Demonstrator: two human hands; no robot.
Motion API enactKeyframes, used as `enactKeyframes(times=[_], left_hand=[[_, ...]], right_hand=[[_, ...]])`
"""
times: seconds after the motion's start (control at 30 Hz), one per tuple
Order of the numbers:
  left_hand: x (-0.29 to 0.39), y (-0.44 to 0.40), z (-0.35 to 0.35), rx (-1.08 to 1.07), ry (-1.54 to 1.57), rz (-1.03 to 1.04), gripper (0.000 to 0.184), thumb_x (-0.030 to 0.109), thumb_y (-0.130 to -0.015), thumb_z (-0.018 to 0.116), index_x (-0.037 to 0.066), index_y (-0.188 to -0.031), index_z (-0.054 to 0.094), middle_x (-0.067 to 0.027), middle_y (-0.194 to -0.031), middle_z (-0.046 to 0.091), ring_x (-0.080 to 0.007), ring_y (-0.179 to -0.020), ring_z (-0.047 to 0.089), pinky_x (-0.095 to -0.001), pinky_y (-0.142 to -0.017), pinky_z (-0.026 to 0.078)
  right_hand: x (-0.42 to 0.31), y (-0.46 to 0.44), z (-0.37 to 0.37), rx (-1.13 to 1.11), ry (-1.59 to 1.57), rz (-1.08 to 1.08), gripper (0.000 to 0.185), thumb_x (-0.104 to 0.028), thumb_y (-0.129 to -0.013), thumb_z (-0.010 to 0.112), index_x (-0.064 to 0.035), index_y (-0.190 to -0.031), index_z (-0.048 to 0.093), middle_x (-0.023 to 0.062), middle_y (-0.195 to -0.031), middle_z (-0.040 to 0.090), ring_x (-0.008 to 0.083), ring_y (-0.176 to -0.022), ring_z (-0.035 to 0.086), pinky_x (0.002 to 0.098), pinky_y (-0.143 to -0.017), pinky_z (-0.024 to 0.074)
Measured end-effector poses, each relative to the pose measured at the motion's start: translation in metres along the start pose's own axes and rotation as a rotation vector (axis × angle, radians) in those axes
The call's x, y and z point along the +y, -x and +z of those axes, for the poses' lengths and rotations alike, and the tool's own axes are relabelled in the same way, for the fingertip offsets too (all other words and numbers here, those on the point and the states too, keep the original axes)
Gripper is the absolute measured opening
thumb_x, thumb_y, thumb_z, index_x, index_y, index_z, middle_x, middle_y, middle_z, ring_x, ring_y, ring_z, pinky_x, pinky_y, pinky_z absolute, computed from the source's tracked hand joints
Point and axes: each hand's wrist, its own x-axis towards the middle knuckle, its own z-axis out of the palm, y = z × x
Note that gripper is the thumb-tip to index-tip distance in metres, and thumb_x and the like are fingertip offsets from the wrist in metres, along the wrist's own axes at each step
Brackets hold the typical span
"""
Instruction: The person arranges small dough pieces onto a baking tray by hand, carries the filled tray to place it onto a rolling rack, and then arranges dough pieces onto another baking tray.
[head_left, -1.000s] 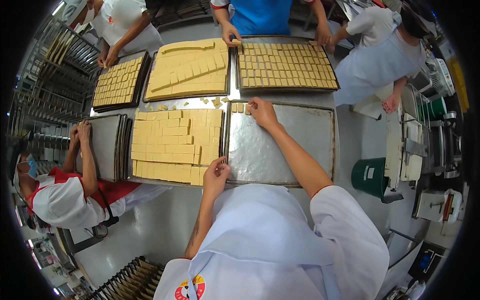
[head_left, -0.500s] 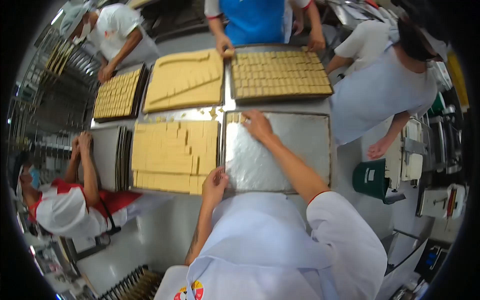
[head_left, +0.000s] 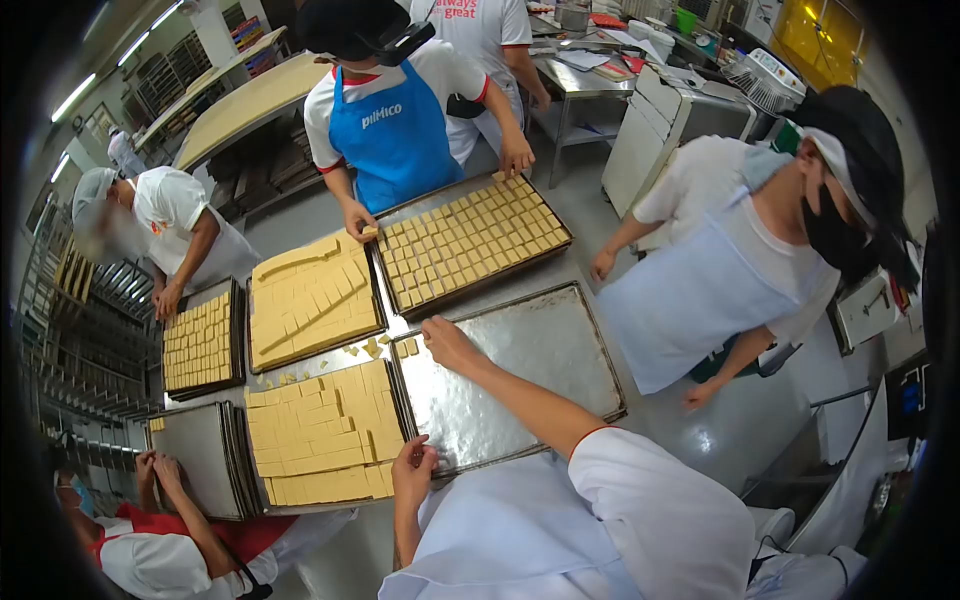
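Note:
A metal tray [head_left: 510, 372] lies in front of me, with a few small yellow dough pieces [head_left: 407, 347] in its far left corner. My right hand [head_left: 450, 345] is beside those pieces, its fingers closed together at the tray; what they hold is too small to name. My left hand [head_left: 413, 468] rests by the near left corner of this tray, fingers curled, and what lies between them cannot be made out. Just left of it is a tray of cut yellow dough [head_left: 310, 430], laid in tight rows of strips and blocks. Dough scraps [head_left: 373, 347] lie beyond it.
Across the table, a person in a blue apron [head_left: 395, 130] handles a filled tray [head_left: 470, 240]. Another tray holds dough strips [head_left: 315, 295]. Co-workers stand at far left and right; one more at near left has hands by stacked trays [head_left: 200, 450]. Racks stand at left.
The view has swung up and turned, so the table appears tilted and lower. My right hand has stayed near the small pieces, and my left hand near the tray's near left corner.

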Motion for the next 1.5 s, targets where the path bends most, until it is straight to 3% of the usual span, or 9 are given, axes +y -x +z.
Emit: enactKeyframes(times=[0.23, 0.33, 0.83, 1.5], left_hand=[[-0.002, 0.002, -0.004, -0.023, -0.043, 0.016, 0.032, 0.01, -0.092, 0.065, -0.002, -0.122, 0.061, -0.0029, -0.09, 0.064, -0.0086, -0.073, 0.058, -0.0224, -0.066, 0.049], [-0.001, -0.003, -0.001, -0.062, -0.058, 0.018, 0.032, 0.009, -0.092, 0.064, -0.002, -0.122, 0.061, -0.0032, -0.09, 0.064, -0.0089, -0.074, 0.059, -0.0227, -0.066, 0.05], [0.006, -0.003, -0.004, -0.042, -0.115, 0.046, 0.03, 0.008, -0.092, 0.064, -0.001, -0.121, 0.062, -0.0039, -0.09, 0.065, -0.0092, -0.074, 0.059, -0.0231, -0.065, 0.05], [-0.011, 0.005, -0.004, -0.035, -0.13, 0.055, 0.033, 0.012, -0.092, 0.066, -0.001, -0.122, 0.062, -0.0039, -0.09, 0.066, -0.01, -0.078, 0.061, -0.025, -0.069, 0.051]], right_hand=[[-0.001, 0.022, -0.011, -0.065, 0.178, -0.115, 0.014, -0.01, -0.08, 0.066, -0.0066, -0.093, 0.061, 0.0092, -0.102, 0.055, 0.0288, -0.104, 0.053, 0.0425, -0.09, 0.0421], [0.002, 0.024, -0.008, 0.012, 0.194, -0.099, 0.019, -0.016, -0.08, 0.066, -0.0076, -0.097, 0.065, 0.0075, -0.108, 0.056, 0.0268, -0.111, 0.05, 0.0431, -0.095, 0.0383], [-0.006, 0.017, -0.008, 0.061, 0.381, -0.084, 0.016, -0.016, -0.082, 0.064, -0.0098, -0.096, 0.068, 0.003, -0.106, 0.06, 0.0238, -0.108, 0.051, 0.0407, -0.091, 0.038], [0.008, 0.016, 0.0, 0.059, 0.35, -0.078, 0.021, -0.015, -0.083, 0.065, -0.0094, -0.102, 0.068, 0.006, -0.11, 0.062, 0.0269, -0.108, 0.055, 0.0435, -0.093, 0.0419]])
